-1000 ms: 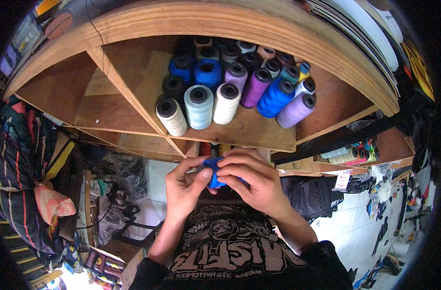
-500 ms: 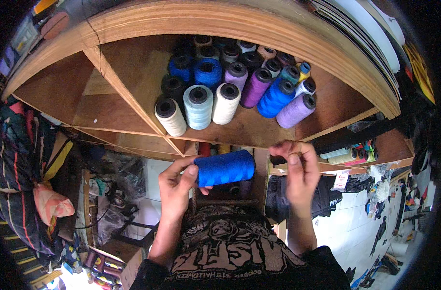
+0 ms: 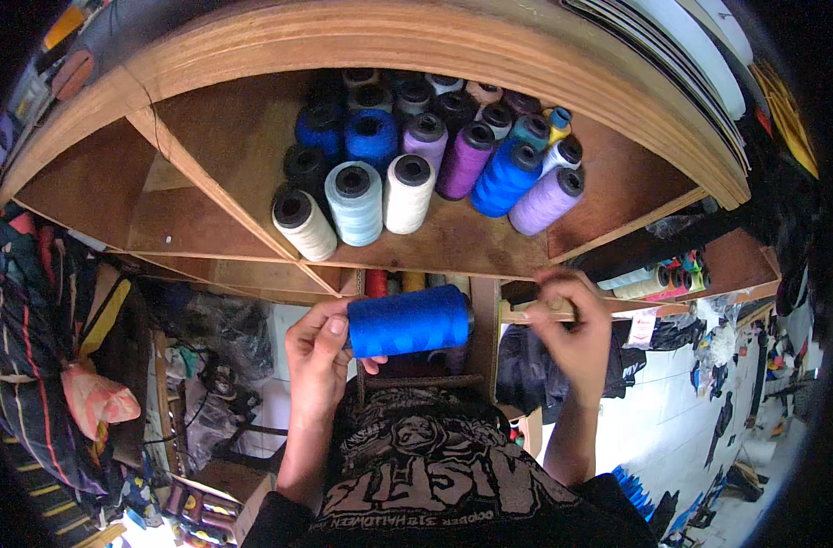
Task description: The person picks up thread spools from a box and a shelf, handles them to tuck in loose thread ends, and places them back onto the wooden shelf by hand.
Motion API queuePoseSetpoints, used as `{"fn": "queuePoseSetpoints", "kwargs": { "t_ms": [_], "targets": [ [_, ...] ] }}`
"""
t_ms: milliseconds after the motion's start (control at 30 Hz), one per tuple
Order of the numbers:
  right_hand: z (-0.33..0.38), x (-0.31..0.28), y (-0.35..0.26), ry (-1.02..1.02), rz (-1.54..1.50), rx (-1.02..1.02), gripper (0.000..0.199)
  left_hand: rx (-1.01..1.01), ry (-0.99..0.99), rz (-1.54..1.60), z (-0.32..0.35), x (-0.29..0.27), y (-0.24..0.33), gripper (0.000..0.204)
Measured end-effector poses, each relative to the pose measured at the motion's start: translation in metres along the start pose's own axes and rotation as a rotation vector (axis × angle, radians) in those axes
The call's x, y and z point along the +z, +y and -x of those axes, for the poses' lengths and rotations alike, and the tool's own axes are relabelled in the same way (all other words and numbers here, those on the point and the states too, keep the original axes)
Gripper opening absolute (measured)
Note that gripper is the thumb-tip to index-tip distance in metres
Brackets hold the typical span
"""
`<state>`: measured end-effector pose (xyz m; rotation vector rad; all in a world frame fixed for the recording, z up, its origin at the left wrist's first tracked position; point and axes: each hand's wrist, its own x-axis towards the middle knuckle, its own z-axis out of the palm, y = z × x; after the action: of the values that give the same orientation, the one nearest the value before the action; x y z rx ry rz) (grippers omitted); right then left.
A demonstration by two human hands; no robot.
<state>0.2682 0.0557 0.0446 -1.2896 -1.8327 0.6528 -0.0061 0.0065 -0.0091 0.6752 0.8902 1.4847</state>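
A large cone of bright blue thread [image 3: 409, 321] lies sideways in front of my chest. My left hand [image 3: 316, 356] is closed on its left end, with the thumb on top and fingers beneath. To the right, apart from the cone, my right hand [image 3: 576, 333] is raised with curled fingers and the thumb brought against them. Whatever may be pinched there is too small to make out, and no strand shows clearly between hand and cone. Behind my hands, several thread cones stand on a wooden shelf, among them a cream one [image 3: 410, 194], a pale blue one [image 3: 353, 205] and another blue one [image 3: 508, 178].
A wooden divider [image 3: 206, 178] splits the shelf, and its thick front edge [image 3: 343, 41] curves overhead. More cones [image 3: 640, 285] lie in a lower compartment at right. Dark striped fabric [image 3: 19, 347] hangs at left; black bags [image 3: 535, 365] sit below at right.
My left hand and the blue cone have shifted slightly left. My right hand has turned and its fingers have curled in more. The whole view has shifted a little too.
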Motion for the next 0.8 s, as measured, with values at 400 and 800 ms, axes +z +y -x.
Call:
{"fn": "queuePoseSetpoints", "kwargs": {
  "t_ms": [400, 800],
  "targets": [
    [-0.012, 0.058, -0.025, -0.052, -0.170, -0.395, 0.030, -0.003, 0.057, 0.041, 0.002, 0.010, 0.006, 0.042],
    [-0.005, 0.058, -0.022, 0.136, -0.465, -0.087, 0.013, 0.005, 0.056, 0.050, 0.002, 0.007, 0.000, 0.041]
  ]
}}
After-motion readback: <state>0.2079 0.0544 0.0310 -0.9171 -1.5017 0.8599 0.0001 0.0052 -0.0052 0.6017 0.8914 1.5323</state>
